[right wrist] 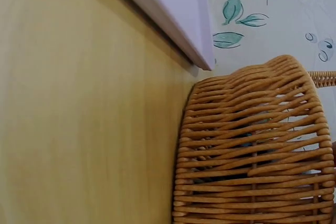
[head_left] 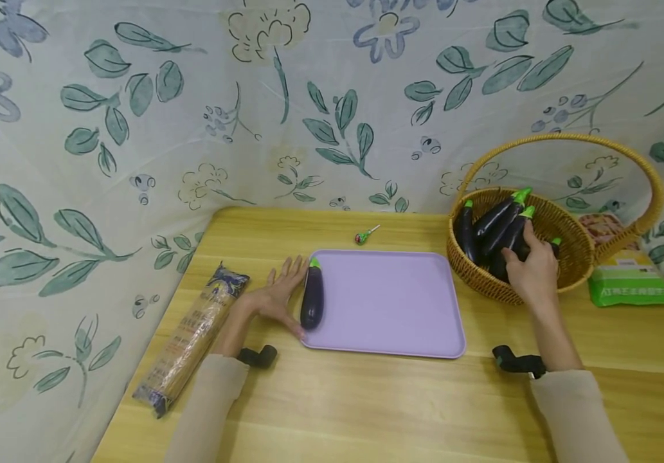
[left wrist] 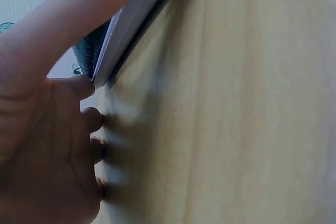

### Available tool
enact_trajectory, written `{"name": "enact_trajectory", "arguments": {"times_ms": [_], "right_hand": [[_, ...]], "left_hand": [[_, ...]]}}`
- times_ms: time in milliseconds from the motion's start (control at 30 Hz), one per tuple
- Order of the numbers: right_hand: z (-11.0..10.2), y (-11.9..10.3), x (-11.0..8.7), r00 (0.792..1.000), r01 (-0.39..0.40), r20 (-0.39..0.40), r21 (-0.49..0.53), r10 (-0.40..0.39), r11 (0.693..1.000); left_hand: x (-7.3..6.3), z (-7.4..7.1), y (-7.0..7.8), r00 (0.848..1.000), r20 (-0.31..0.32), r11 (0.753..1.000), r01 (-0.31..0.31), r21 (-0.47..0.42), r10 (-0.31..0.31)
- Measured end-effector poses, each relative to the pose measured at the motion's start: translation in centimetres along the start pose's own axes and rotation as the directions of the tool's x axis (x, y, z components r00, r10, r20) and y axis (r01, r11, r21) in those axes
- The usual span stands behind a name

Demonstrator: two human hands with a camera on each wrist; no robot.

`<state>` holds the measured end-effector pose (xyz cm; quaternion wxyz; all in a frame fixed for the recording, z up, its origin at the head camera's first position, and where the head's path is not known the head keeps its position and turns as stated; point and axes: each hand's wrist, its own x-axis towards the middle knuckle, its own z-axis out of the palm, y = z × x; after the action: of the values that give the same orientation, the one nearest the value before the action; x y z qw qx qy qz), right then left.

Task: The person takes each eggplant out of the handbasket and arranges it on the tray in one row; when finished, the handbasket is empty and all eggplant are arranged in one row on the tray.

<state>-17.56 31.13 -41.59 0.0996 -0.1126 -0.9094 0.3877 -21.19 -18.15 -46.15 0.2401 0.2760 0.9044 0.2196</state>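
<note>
A dark purple eggplant (head_left: 312,296) with a green cap lies lengthwise along the left side of a lilac tray (head_left: 389,302). My left hand (head_left: 274,299) rests at the tray's left edge with fingers spread, the thumb at its near corner. In the left wrist view the fingertips (left wrist: 93,120) touch the tabletop beside the tray. My right hand (head_left: 534,270) reaches into a wicker basket (head_left: 482,283), thumb and fingers around an eggplant (head_left: 518,239); its lower end is hidden. Several more eggplants (head_left: 493,218) lie beside it. The right wrist view shows the basket's woven side (right wrist: 252,156), not the fingers.
A long clear packet of noodles (head_left: 193,337) lies left of my left forearm. Behind the tray is a small wrapped lollipop (head_left: 362,238). A green-and-yellow package (head_left: 632,283) sits right of the basket, whose tall handle (head_left: 563,137) arches over it. Patterned cloth (head_left: 332,173) hangs behind the table.
</note>
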Motion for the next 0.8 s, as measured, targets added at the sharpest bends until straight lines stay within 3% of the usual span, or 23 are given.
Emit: {"name": "enact_trajectory", "arguments": {"times_ms": [233, 533, 633, 767, 800], "right_hand": [[-0.9, -0.7, 0.4, 0.995, -0.097, 0.034, 0.092, 0.094, 0.991], [-2.2, -2.1, 0.4, 0.982, -0.186, 0.045, 0.248, 0.181, 0.951], [-2.4, -2.6, 0.0, 0.986, -0.169, 0.049, 0.369, 0.162, 0.914], [-2.6, -3.5, -0.9, 0.990, -0.140, 0.090, 0.525, 0.109, 0.840], [-2.6, -3.7, -1.2, 0.991, -0.130, 0.103, 0.530, 0.089, 0.838]], "left_hand": [[0.0, 0.0, -0.1, 1.000, -0.001, 1.000, -0.001, 0.007, 0.001], [0.0, 0.0, -0.1, 1.000, -0.001, 1.000, 0.000, 0.003, 0.000], [-0.1, 0.0, -0.1, 1.000, 0.000, 1.000, 0.000, 0.001, 0.000], [-0.2, 0.0, 0.0, 1.000, 0.003, 1.000, 0.003, -0.002, -0.003], [-0.2, 0.0, 0.0, 1.000, 0.004, 1.000, 0.005, -0.004, -0.005]]}}
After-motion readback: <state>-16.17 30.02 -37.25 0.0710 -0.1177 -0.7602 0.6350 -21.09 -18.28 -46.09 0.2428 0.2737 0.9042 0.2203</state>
